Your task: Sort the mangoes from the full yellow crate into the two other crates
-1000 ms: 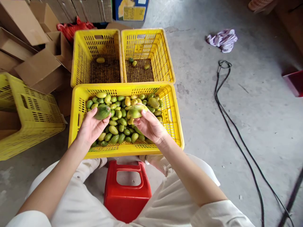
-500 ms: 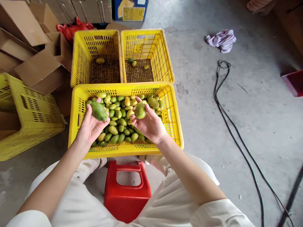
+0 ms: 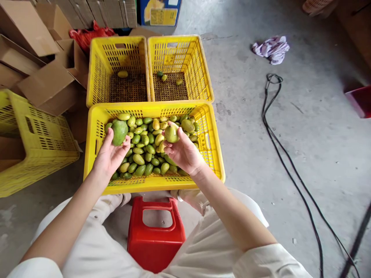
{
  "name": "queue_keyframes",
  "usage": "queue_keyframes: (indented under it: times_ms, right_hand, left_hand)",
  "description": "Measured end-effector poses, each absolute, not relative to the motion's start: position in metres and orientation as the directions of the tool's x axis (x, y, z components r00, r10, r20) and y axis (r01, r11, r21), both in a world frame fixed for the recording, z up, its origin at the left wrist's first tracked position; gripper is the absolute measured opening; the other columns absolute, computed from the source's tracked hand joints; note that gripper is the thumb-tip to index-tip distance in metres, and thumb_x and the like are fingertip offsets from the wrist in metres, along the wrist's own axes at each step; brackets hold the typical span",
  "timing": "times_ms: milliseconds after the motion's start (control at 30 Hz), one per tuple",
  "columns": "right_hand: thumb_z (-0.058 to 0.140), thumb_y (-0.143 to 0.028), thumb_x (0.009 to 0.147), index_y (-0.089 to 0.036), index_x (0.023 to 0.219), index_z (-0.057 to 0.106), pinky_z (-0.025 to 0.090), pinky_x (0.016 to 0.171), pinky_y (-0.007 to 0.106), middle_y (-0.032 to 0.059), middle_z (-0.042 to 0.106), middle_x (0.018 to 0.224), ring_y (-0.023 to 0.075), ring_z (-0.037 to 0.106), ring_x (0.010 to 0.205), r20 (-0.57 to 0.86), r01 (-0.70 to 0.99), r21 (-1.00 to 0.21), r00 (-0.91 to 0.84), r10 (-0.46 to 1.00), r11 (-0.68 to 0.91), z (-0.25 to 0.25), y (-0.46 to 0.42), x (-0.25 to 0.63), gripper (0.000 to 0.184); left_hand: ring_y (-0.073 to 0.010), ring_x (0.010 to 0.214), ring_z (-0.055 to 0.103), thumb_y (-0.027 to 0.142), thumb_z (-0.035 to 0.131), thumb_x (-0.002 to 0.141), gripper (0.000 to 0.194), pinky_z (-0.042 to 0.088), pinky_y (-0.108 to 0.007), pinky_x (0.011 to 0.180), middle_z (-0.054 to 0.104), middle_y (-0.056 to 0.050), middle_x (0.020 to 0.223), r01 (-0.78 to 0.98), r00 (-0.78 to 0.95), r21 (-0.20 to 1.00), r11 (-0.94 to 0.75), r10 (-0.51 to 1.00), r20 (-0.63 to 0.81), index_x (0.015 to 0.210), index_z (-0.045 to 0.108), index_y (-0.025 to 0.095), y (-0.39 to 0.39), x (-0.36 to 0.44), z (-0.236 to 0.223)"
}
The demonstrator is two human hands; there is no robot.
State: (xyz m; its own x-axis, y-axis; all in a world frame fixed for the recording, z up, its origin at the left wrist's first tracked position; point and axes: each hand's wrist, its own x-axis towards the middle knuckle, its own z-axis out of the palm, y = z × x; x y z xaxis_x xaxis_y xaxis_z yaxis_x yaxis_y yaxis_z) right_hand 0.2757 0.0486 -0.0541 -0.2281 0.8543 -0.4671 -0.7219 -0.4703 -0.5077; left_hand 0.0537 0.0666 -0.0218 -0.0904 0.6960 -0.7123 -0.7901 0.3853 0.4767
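Above the near yellow crate (image 3: 150, 186), my left hand (image 3: 108, 156) holds a dark green mango (image 3: 119, 132) between thumb and fingertips. My right hand (image 3: 187, 152) grips a lighter, yellowish-green mango (image 3: 172, 133), its stem end tilted upward. Beneath both hands, the crate holds many loose mangoes (image 3: 149, 148), mostly green with some yellow ones among them. Parts of the pile are covered by my hands.
Behind stand two yellow crates, the left one (image 3: 89, 73) with one fruit, the right one (image 3: 210, 73) with a few. Cardboard boxes (image 3: 46, 83) and another yellow crate (image 3: 49, 133) lie left. A red stool (image 3: 156, 247) is between my legs; a black cable (image 3: 285, 158) and cloth (image 3: 272, 49) lie right.
The mango in my left hand has been turned, so a rounder side shows, and sits slightly higher. The one in my right hand has rotated, stem end now up.
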Motion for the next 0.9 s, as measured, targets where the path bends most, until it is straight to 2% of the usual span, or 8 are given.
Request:
queue_keyframes:
  times_ms: [133,267,333,467,600,733,833,900]
  right_hand:
    - [0.093,-0.050,0.086,-0.029,0.101,0.074,0.044,0.054,0.021,-0.0032,0.074,0.095,0.0111,0.053,0.068,-0.476,-0.715,-0.508,-0.231,0.849,-0.480,-0.051,0.049,0.277,0.033]
    - [0.097,-0.041,0.082,-0.026,0.086,0.065,0.047,0.058,0.018,-0.0042,0.073,0.093,0.0096,0.056,0.071,-0.487,-0.739,-0.489,-0.209,0.848,-0.463,-0.051,0.049,0.277,0.036]
    - [0.097,-0.035,0.080,-0.027,0.091,0.066,0.048,0.060,0.017,-0.0051,0.074,0.095,0.0096,0.059,0.074,-0.478,-0.754,-0.486,-0.194,0.856,-0.442,-0.052,0.049,0.277,0.034]
    - [0.092,-0.027,0.078,-0.029,0.104,0.068,0.056,0.067,0.019,-0.0048,0.077,0.099,0.0117,0.067,0.081,-0.490,-0.763,-0.471,-0.190,0.851,-0.442,-0.054,0.049,0.279,0.035]
    - [0.086,-0.027,0.079,-0.029,0.102,0.066,0.064,0.082,0.024,-0.0040,0.076,0.098,0.0147,0.072,0.090,-0.506,-0.775,-0.459,-0.174,0.845,-0.435,-0.055,0.050,0.283,0.030]
    - [0.078,-0.022,0.070,-0.029,0.100,0.064,0.068,0.096,0.034,-0.0013,0.078,0.099,0.0215,0.076,0.101,-0.460,-0.775,-0.448,-0.228,0.858,-0.446,-0.055,0.052,0.288,0.034]
    - [0.075,-0.021,0.067,-0.028,0.102,0.064,0.069,0.094,0.035,0.0008,0.080,0.104,0.0228,0.077,0.106,-0.484,-0.782,-0.425,-0.228,0.845,-0.455,-0.054,0.051,0.291,0.037]
    - [0.074,-0.020,0.068,-0.029,0.102,0.063,0.069,0.089,0.032,0.0005,0.079,0.105,0.0216,0.077,0.108,-0.509,-0.787,-0.423,-0.205,0.836,-0.450,-0.054,0.051,0.294,0.037]
  left_hand:
    - [-0.0119,0.082,0.074,0.028,0.055,0.118,0.025,0.053,-0.015,0.059,0.077,-0.002,0.095,-0.768,-0.123,0.511,0.387,0.694,-0.710,0.102,0.073,0.023,0.068,0.055,-0.022]
    - [-0.0116,0.080,0.072,0.043,0.052,0.120,0.034,0.052,-0.015,0.058,0.075,-0.003,0.094,-0.786,-0.111,0.484,0.385,0.683,-0.722,0.104,0.074,0.023,0.069,0.053,-0.022]
    - [-0.0121,0.081,0.071,0.046,0.054,0.119,0.035,0.053,-0.015,0.058,0.074,-0.004,0.093,-0.796,-0.105,0.475,0.374,0.689,-0.718,0.104,0.074,0.022,0.069,0.050,-0.022]
    - [-0.0137,0.081,0.069,0.041,0.065,0.115,0.027,0.052,-0.016,0.057,0.073,-0.005,0.094,-0.795,-0.145,0.514,0.322,0.722,-0.676,0.097,0.075,0.023,0.070,0.045,-0.023]
    - [-0.0132,0.082,0.069,0.034,0.062,0.116,0.028,0.049,-0.018,0.057,0.079,-0.004,0.099,-0.775,-0.218,0.580,0.250,0.756,-0.617,0.093,0.076,0.023,0.069,0.042,-0.029]
    - [-0.0132,0.088,0.072,0.028,0.070,0.111,0.017,0.050,-0.018,0.062,0.084,-0.004,0.111,-0.746,-0.182,0.601,0.288,0.780,-0.599,0.096,0.078,0.025,0.067,0.040,-0.032]
    - [-0.0140,0.090,0.073,0.028,0.066,0.112,0.018,0.055,-0.021,0.068,0.086,-0.004,0.116,-0.722,-0.140,0.597,0.349,0.772,-0.620,0.098,0.078,0.025,0.067,0.040,-0.029]
    - [-0.0142,0.086,0.073,0.028,0.063,0.113,0.022,0.056,-0.023,0.068,0.085,-0.005,0.112,-0.704,-0.132,0.597,0.385,0.755,-0.643,0.097,0.077,0.025,0.066,0.040,-0.025]
